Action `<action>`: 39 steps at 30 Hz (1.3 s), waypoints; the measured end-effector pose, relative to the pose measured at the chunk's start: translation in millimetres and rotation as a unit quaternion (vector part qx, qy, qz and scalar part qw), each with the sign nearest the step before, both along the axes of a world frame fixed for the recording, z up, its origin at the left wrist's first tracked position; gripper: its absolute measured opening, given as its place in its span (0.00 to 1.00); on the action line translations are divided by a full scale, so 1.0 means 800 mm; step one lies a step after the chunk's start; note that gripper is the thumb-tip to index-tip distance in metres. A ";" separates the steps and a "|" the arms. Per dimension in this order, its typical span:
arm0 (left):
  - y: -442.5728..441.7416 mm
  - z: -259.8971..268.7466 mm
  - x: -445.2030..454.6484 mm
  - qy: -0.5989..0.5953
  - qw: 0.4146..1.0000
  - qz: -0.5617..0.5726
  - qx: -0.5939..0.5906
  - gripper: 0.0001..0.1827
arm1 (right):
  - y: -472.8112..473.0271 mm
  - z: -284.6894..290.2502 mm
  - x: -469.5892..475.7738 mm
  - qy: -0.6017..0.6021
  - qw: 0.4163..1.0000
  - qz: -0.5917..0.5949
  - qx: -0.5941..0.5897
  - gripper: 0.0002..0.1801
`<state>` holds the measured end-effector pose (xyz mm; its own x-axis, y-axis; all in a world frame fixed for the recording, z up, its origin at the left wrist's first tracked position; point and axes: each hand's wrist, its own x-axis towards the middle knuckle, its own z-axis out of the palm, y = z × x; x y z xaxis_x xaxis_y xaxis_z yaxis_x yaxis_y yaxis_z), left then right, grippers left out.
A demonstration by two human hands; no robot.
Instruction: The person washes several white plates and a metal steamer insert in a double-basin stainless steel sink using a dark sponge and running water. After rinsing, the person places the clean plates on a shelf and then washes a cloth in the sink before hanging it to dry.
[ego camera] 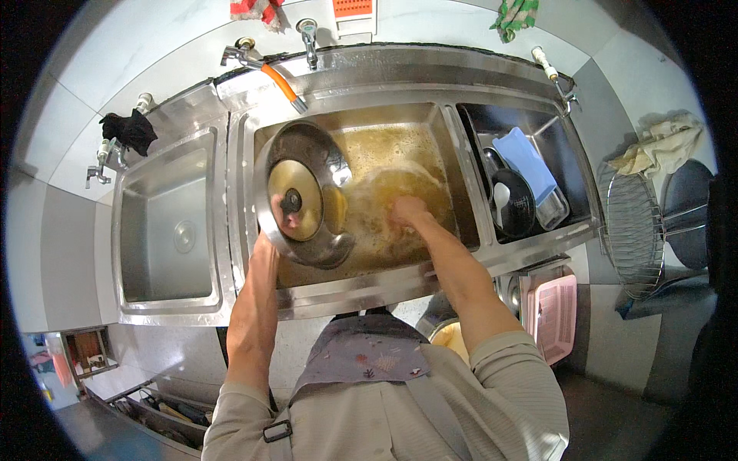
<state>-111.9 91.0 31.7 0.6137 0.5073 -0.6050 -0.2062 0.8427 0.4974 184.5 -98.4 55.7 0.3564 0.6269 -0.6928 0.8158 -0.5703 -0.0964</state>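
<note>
A round steel pot lid (317, 135) with a see-through centre stands tilted in the left part of the wide steel basin (467, 201). My left hand (288, 214) holds it at the dark centre knob (292, 200); the hand shows through the centre, and my wrist passes behind the lid's rim. Murky, yellow-brown water (380, 141) with foam and bubbles lies in this basin. My right hand (409, 210) dips into the water, right of the lid. Its fingers are under the surface, so what they touch is hidden.
At left is another steel basin (167, 230). The right basin holds a light blue plastic tray (524, 161), a black bowl (513, 216), a white spoon (501, 196) and a clear container (553, 213). A tap with an orange hose (279, 83) reaches over the middle basin. A wire basket (634, 230) hangs at right.
</note>
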 end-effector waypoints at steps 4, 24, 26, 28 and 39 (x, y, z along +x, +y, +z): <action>-0.027 -0.001 0.001 0.038 0.996 0.003 0.075 0.17 | -0.028 -0.017 0.017 0.021 0.994 0.009 0.106 0.28; -0.120 0.076 -0.038 0.170 0.935 0.140 0.277 0.37 | -0.061 -0.045 0.035 0.008 0.930 -0.161 0.330 0.36; -0.134 0.054 -0.047 0.303 0.771 0.119 0.547 0.44 | -0.054 -0.046 0.029 0.072 0.945 -0.115 0.298 0.34; -0.167 0.116 -0.025 0.390 0.571 0.017 0.723 0.38 | -0.043 -0.037 0.024 0.203 0.914 -0.206 0.284 0.30; -0.163 0.043 0.062 0.459 0.465 -0.402 0.641 0.15 | -0.026 0.007 0.057 0.013 0.969 -0.011 0.247 0.20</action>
<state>-62.0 -39.0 65.7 0.6983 0.6428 -0.3150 0.7150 -0.6473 0.2642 230.0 -118.9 61.2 0.3589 0.8771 -0.3191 0.7980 -0.4657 -0.3825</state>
